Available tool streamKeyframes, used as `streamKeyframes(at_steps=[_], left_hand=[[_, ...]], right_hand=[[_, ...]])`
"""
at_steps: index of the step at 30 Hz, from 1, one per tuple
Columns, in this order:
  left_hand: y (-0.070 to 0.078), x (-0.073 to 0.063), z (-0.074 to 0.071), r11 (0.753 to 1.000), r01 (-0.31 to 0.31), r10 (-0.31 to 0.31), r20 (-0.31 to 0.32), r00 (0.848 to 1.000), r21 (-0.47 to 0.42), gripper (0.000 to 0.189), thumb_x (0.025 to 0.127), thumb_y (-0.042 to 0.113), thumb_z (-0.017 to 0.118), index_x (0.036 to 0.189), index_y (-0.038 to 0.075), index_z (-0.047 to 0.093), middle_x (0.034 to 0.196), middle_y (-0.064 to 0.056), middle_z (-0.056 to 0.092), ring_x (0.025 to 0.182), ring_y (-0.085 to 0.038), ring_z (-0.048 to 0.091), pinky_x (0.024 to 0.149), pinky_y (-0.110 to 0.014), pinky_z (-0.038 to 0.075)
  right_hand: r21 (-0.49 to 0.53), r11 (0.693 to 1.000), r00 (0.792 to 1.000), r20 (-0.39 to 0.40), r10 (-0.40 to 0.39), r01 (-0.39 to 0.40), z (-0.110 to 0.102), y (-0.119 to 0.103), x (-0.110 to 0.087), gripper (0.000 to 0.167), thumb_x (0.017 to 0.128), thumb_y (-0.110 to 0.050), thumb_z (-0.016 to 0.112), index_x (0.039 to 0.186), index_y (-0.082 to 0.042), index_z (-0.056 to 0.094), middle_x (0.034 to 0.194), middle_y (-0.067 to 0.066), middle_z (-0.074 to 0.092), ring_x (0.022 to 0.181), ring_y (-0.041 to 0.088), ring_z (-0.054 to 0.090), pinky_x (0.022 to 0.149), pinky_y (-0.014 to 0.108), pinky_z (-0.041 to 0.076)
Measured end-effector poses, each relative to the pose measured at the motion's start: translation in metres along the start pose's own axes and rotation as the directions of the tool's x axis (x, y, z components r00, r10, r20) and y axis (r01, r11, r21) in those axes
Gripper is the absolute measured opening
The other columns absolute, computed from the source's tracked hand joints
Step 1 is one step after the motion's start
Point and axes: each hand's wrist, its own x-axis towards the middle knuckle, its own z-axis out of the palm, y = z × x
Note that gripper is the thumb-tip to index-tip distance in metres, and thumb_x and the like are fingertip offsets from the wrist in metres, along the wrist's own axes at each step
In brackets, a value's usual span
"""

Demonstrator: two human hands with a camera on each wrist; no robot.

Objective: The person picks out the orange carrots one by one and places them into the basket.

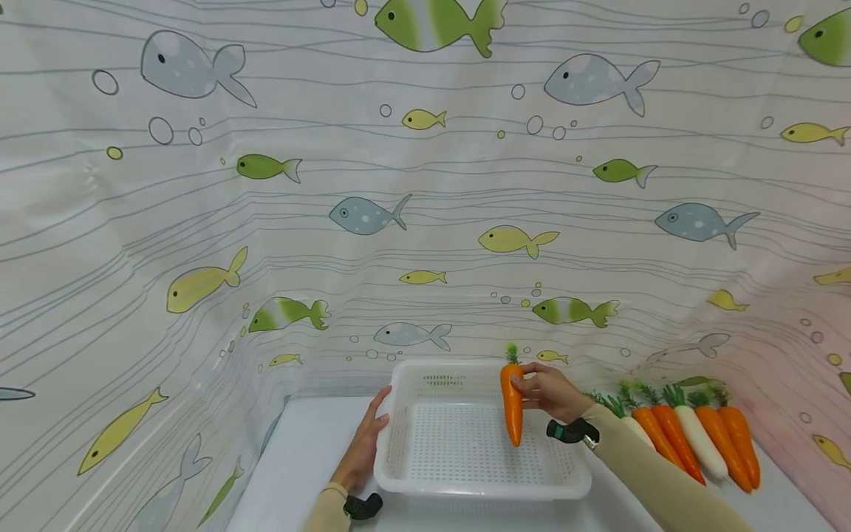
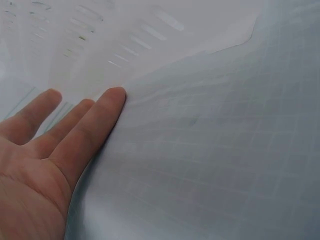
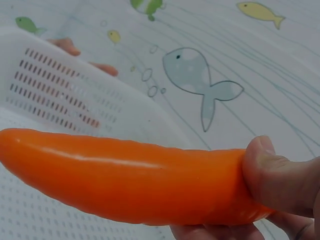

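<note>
A white perforated plastic basket stands on the table, and no vegetables show inside it. My right hand grips an orange carrot near its leafy top, thumb on one side and fingers beneath. The carrot hangs over the right part of the basket, its tip pointing down and its green tuft up. At the basket's left side, my left hand rests with extended fingers against the outer wall. In the left wrist view those straight fingers reach up beside the slotted wall.
Right of the basket lies a row of several carrots and white radishes with green tops, partly behind the right forearm. A fish-patterned curtain closes off the back and both sides of the white table.
</note>
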Motion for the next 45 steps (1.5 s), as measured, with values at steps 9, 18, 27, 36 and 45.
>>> streamKeyframes(at_steps=[9, 18, 27, 36, 45], left_hand=[[0.000, 0.002, 0.000, 1.000, -0.012, 0.012, 0.012, 1.000, -0.005, 0.058, 0.113, 0.036, 0.039, 0.168, 0.040, 0.020, 0.163, -0.021, 0.036, 0.122, -0.027, 0.056, 0.097, -0.043, 0.053], [-0.003, 0.005, -0.003, 1.000, -0.020, 0.020, 0.002, 1.000, 0.014, 0.057, 0.113, 0.034, 0.040, 0.167, 0.042, 0.022, 0.164, -0.018, 0.037, 0.124, -0.028, 0.054, 0.097, -0.043, 0.052], [-0.002, 0.004, -0.002, 1.000, -0.019, 0.018, 0.008, 1.000, 0.015, 0.059, 0.113, 0.037, 0.040, 0.168, 0.041, 0.020, 0.166, -0.017, 0.034, 0.125, -0.027, 0.053, 0.098, -0.042, 0.050], [-0.004, 0.003, -0.002, 0.999, -0.035, 0.035, 0.018, 0.999, 0.007, 0.060, 0.113, 0.034, 0.040, 0.169, 0.036, 0.019, 0.165, -0.021, 0.034, 0.126, -0.029, 0.053, 0.098, -0.042, 0.051], [-0.004, 0.001, -0.001, 0.999, -0.038, 0.038, 0.002, 0.999, 0.012, 0.060, 0.112, 0.034, 0.041, 0.168, 0.037, 0.021, 0.164, -0.022, 0.036, 0.125, -0.030, 0.054, 0.098, -0.042, 0.052]], right_hand=[[0.005, 0.999, 0.997, -0.068, 0.038, -0.037, 0.025, 0.010, 0.017, 0.025, 0.103, -0.008, 0.066, 0.123, 0.002, 0.053, 0.108, 0.010, 0.071, 0.091, 0.021, 0.074, 0.084, 0.040, 0.066], [0.031, 0.998, 0.996, -0.060, 0.063, -0.061, 0.053, 0.019, 0.028, 0.025, 0.100, -0.005, 0.068, 0.120, 0.003, 0.054, 0.107, 0.013, 0.069, 0.087, 0.022, 0.072, 0.081, 0.040, 0.067], [0.043, 0.996, 0.994, -0.073, 0.083, -0.080, 0.073, 0.031, 0.037, 0.026, 0.098, -0.003, 0.070, 0.118, 0.004, 0.054, 0.110, 0.016, 0.068, 0.088, 0.025, 0.071, 0.082, 0.044, 0.067], [0.076, 0.992, 0.988, -0.112, 0.104, -0.096, 0.089, 0.043, 0.050, 0.027, 0.097, 0.000, 0.071, 0.113, 0.002, 0.050, 0.115, 0.021, 0.066, 0.092, 0.029, 0.070, 0.083, 0.049, 0.067], [0.060, 0.993, 0.989, -0.101, 0.105, -0.099, 0.104, 0.049, 0.056, 0.029, 0.097, 0.000, 0.071, 0.117, 0.005, 0.050, 0.118, 0.025, 0.064, 0.093, 0.030, 0.071, 0.086, 0.053, 0.065]])
